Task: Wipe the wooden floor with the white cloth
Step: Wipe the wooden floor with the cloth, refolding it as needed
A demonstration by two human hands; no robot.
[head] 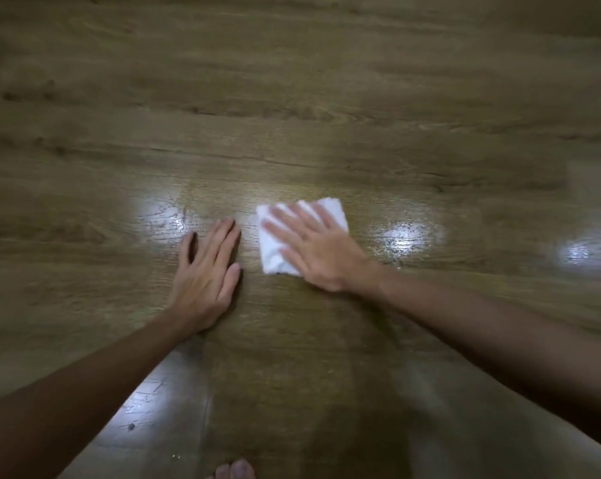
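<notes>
right hand (318, 252) flat on the white cloth (270, 252), fingers (281, 216) spread wide and pressing it down, nothing pinched. the cloth's a folded square sitting on the wooden floor (292, 98) just right of centre, its right half buried under the palm. left hand (206, 271) is planted on bare boards just beside it to the left, fingers stretched out, palm down, not touching the cloth. bright glare patches (401, 238) either side of the hands, possibly wet, though the blur makes that hard to call. toes (235, 470) poke in at the near edge, well apart from the hands
</notes>
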